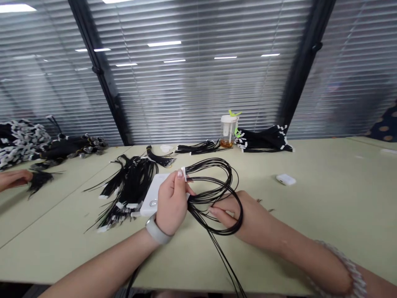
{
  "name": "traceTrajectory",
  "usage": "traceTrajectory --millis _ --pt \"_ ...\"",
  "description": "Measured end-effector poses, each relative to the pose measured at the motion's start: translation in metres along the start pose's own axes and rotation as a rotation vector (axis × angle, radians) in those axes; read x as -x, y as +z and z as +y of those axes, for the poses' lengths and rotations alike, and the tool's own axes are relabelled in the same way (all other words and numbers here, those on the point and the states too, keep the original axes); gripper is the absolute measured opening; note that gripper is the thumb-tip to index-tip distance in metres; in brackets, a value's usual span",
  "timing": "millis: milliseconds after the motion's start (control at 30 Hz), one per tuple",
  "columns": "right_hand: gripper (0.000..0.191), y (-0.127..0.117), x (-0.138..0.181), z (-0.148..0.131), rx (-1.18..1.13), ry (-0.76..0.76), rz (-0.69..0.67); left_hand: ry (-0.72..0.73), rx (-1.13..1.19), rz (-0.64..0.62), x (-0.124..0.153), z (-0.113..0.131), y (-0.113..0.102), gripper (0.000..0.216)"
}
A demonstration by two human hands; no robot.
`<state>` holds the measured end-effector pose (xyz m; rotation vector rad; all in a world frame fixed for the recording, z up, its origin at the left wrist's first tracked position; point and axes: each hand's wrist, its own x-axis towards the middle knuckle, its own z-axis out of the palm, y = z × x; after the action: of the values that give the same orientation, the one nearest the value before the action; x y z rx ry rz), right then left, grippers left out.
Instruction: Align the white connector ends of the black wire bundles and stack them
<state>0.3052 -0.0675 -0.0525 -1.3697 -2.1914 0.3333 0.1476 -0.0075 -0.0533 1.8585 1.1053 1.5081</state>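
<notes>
Between my hands a bundle of thin black cables (214, 197) bends into loops above the table, with loose ends hanging past its front edge. My left hand (173, 198), with a grey watch band at the wrist, pinches the bundle beside a white connector (184, 173). At the right side of the loops, my right hand (235, 211) reaches through them, thumb and finger closed on black cable strands. Part of its fingers is hidden by the loops. A white flat box-like device (151, 194) lies behind my left hand.
Black cables with white connectors (130, 186) lie in a pile to the left. A cup of amber liquid (228, 130) stands near the blinds beside another cable bundle (263, 139). A small white case (285, 179) lies at right. Another person's hand (15, 179) is at far left.
</notes>
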Motion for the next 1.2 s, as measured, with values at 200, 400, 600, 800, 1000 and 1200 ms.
traceTrajectory --millis 200,400,600,800,1000,1200 --pt "0.017 0.011 -0.005 0.001 -0.393 0.119 0.054 -0.004 0.007 0.029 -0.004 -0.008 -0.001 0.041" --pt "0.033 0.008 0.002 -0.012 -0.081 0.141 0.000 -0.005 0.021 0.024 -0.007 -0.010 0.000 0.041" --pt "0.021 0.010 0.010 -0.021 0.015 -0.023 -0.005 -0.024 0.006 0.008 -0.004 -0.001 0.002 0.038" --pt "0.026 0.011 0.001 -0.016 0.013 0.010 0.102 0.004 0.009 -0.020 0.001 -0.003 0.006 0.037" --pt "0.026 0.013 -0.002 -0.014 -0.057 0.038 -0.013 0.030 -0.006 -0.046 0.004 -0.004 0.007 0.037" --pt "0.021 0.015 0.001 -0.012 -0.053 0.034 0.019 -0.005 -0.002 -0.056 0.002 -0.003 0.007 0.037"
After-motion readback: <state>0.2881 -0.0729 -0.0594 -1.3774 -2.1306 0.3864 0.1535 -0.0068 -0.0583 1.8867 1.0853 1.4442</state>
